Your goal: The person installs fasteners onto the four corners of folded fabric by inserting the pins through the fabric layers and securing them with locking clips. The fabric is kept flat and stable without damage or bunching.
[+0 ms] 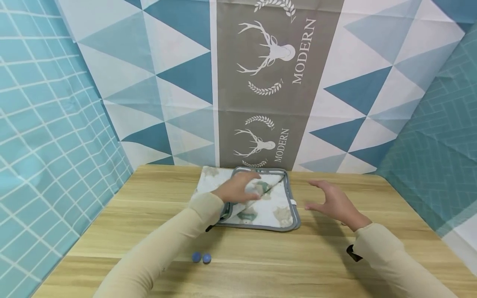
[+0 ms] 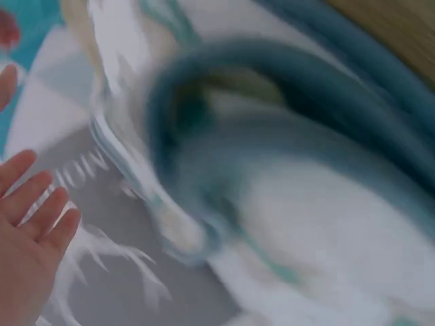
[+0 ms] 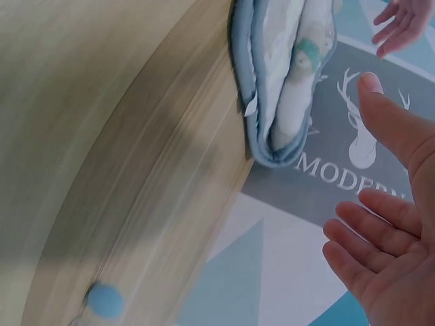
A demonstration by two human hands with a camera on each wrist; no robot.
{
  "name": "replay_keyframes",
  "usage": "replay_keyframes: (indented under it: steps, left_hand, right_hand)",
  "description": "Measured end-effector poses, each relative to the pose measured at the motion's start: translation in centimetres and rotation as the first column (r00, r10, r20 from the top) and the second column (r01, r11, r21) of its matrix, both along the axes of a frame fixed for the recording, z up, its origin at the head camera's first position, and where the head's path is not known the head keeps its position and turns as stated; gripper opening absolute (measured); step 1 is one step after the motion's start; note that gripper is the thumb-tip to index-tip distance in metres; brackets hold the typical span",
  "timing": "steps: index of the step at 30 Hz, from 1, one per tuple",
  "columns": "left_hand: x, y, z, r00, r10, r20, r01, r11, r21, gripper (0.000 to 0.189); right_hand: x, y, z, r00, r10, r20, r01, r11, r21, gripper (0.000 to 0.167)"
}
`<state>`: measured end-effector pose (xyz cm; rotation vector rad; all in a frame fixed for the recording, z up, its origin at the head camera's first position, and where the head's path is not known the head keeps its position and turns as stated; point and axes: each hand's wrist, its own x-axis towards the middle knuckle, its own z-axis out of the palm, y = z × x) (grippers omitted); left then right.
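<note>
A white cloth (image 1: 268, 198) with grey-blue edging and beige and green patches lies folded on the table, one part laid over another. Above it hovers my left hand (image 1: 238, 188), thumb and fingers spread apart and nothing between them. In the right wrist view, a gap shows between that left hand (image 3: 404, 24) and the cloth (image 3: 292, 75). To the right of the cloth, my right hand (image 1: 333, 203) is held in the air, empty, with its thumb away from the fingers. Blurred in the left wrist view, the cloth's edging (image 2: 160, 115) curves over a raised fold.
Two small blue round pieces (image 1: 201, 258) sit on the wooden table (image 1: 261, 265) near my left forearm. Behind the table hangs a patterned sheet (image 1: 257, 95) with deer heads. Blue tiled-pattern sheets (image 1: 48, 136) stand at both sides.
</note>
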<state>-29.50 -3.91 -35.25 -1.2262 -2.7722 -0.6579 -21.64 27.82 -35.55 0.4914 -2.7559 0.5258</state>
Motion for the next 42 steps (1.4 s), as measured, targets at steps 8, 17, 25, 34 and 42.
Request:
replay_keyframes:
  steps: [8,17,25,34,42]
  left_hand:
    - [3.2,5.3,0.2,0.964,-0.219,-0.149,0.171,0.945,-0.281,0.059]
    - [5.1,8.0,-1.8,0.929,-0.344,-0.139,0.232,0.831,-0.506,0.049]
    - [5.5,9.0,-2.5,0.902,-0.372,-0.217,0.180,0.784,-0.594,0.023]
    - [4.2,9.8,-2.4,0.956,-0.265,-0.126,0.178,0.865,-0.470,0.012]
    - [3.6,9.7,-2.5,0.974,-0.224,-0.038,0.196,0.914,-0.356,0.012]
  right_hand:
    - [0.4,1.9,0.0,0.999,-0.034,0.017,0.033,0.999,0.029,0.072]
    - [0.7,4.1,0.3,0.999,-0.007,0.043,0.002,0.992,0.125,0.052]
    - [1.0,6.2,0.2,0.975,0.007,0.222,-0.057,0.974,0.221,0.043]
    - [0.8,7.0,-0.8,0.950,-0.005,0.311,-0.061,0.977,0.202,0.023]
    - [0.8,7.3,-1.8,0.960,0.016,0.279,-0.075,0.977,0.201,0.018]
